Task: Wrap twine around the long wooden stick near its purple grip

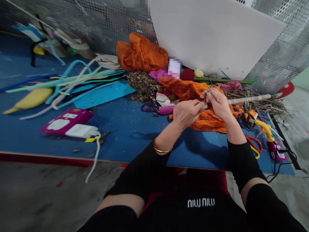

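Note:
A thin stick wrapped in pale material [249,99] runs out to the right from between my hands, above the orange cloth [210,120]. My left hand [187,112] is closed round its near end, fingertips touching those of my right hand. My right hand [218,102] is closed on the stick just beside, thumb and fingers pinched together. Whatever small piece lies between those fingertips is too small to make out. Behind the hands, more crumpled orange cloth [183,88] lies by a heap of dry twigs [142,83].
Pipe cleaners [70,80] and a yellow gourd-shaped item [33,99] lie left. A purple box [67,120] sits near the front edge. Scissors with red handles [256,143], a yellow glue gun [265,129] and cords are at right. A white board [212,35] leans behind.

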`<state>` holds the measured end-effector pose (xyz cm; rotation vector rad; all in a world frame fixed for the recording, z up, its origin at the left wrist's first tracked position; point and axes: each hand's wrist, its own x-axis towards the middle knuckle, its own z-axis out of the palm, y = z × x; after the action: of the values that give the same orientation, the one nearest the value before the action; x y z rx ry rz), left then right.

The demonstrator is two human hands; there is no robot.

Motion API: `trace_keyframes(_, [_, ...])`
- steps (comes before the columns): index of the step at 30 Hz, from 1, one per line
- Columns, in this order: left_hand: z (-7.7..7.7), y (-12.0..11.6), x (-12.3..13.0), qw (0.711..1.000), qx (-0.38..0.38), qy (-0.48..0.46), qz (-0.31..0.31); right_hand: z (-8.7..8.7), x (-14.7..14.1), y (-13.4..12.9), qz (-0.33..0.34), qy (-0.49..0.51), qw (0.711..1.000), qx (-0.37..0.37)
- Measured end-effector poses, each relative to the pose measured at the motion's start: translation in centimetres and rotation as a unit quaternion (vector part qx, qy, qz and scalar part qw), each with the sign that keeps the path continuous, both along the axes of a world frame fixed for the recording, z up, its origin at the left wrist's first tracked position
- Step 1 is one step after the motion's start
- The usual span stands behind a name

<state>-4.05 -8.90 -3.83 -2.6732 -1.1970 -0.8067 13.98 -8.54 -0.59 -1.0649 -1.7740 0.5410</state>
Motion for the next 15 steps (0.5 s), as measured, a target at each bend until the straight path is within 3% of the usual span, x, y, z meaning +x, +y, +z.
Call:
trace_keyframes(4, [0.2,0.2,-0.3,1.0,-0.025,-0.017,-0.003,0.2,-0.2,-0.1,0.001,0.048,0.999,-0.011])
trace_keyframes(8, [0.8,0.9,-1.7,0.996,-0.061,-0.066,0.02,1.8,1.5,-0.7,0.0,0.184,0.981,-0.058])
trace_keyframes(15, [1.9,3.2,-7.0,0.977,-0.147,-0.144,0.055,4.8,11.0,-3.1,-0.037,0.291,0.954,-0.069])
